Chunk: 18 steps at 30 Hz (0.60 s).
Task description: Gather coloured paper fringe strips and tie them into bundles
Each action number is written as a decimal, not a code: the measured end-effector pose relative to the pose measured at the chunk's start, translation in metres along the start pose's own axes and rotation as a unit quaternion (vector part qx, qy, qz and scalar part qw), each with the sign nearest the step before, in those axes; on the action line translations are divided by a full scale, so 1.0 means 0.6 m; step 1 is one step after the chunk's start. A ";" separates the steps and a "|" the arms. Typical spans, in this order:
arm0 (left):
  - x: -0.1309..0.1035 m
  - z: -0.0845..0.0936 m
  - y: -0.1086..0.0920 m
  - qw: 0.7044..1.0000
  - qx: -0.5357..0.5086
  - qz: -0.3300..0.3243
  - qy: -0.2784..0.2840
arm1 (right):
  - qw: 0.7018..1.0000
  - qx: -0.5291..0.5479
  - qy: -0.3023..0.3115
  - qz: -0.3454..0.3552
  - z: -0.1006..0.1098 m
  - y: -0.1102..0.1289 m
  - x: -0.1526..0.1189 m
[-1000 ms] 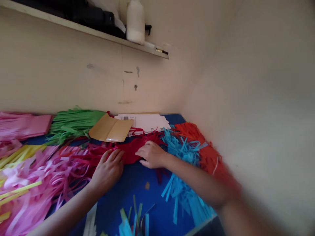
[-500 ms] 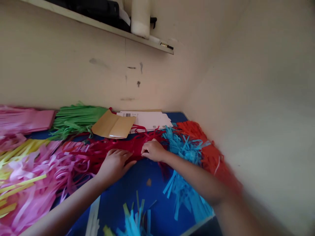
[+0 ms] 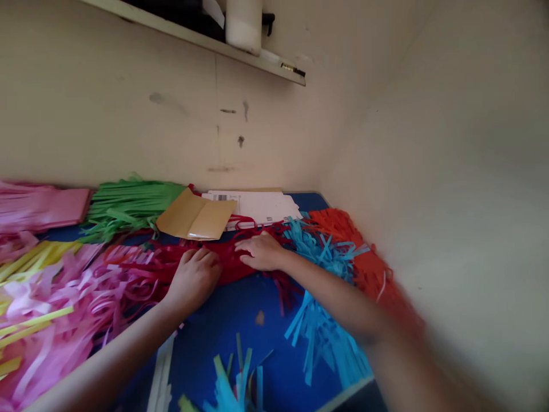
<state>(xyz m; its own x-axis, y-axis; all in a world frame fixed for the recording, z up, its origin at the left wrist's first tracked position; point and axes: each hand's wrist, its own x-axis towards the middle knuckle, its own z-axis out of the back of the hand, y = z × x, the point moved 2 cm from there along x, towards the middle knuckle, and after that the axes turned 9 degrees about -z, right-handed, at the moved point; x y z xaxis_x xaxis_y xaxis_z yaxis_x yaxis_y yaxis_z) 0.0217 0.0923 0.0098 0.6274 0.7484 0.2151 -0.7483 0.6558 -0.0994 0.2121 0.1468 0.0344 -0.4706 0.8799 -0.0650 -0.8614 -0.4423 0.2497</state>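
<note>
Dark red fringed tissue paper (image 3: 234,264) lies across the blue table top (image 3: 214,326), with both my hands on it. My left hand (image 3: 198,276) is closed at its left part, fingers curled down into the red paper and their tips hidden. Close by on the right, my right hand (image 3: 262,252) rests over the same paper, open, with its fingers reaching left. A folded brown cardboard piece (image 3: 197,216) lies just behind the red paper, and white printed card (image 3: 266,207) is behind my right hand.
Pink and lilac fringe (image 3: 86,297) and yellow strips (image 3: 34,260) spread at left. Green fringe (image 3: 132,200) lies at the back. Light blue fringe (image 3: 326,269) and orange fringe (image 3: 364,252) line the right wall. Overhead juts a shelf (image 3: 197,37) with a white container (image 3: 243,26).
My left hand has curled its fingers, which were stretched out before. The right hand has moved slightly left and away from me, and its pinch has loosened into spread fingers.
</note>
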 end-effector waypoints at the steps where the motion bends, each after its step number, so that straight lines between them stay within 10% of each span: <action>1: -0.001 -0.001 -0.002 1.000 0.003 -0.003 0.004 | 1.000 -0.008 -0.007 -0.021 0.006 -0.004 0.009; 5: -0.002 -0.006 -0.004 1.000 -0.008 0.011 0.012 | 0.987 -0.009 -0.084 -0.138 0.031 -0.019 0.020; 11: 0.012 0.000 0.023 0.995 -0.047 0.082 0.042 | 0.998 0.032 0.028 0.052 0.004 -0.003 0.001; 18: 0.028 0.006 0.068 0.972 -0.095 0.197 0.089 | 0.992 0.057 0.031 -0.104 -0.021 -0.036 0.039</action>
<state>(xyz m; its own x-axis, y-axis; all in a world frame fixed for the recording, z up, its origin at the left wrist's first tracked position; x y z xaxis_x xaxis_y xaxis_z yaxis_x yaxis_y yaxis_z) 0.0010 0.1315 0.0130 0.3392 0.9396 -0.0455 -0.8958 0.3079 -0.3205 0.2174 0.1748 0.0153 -0.2987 0.9363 -0.1849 -0.9154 -0.2263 0.3329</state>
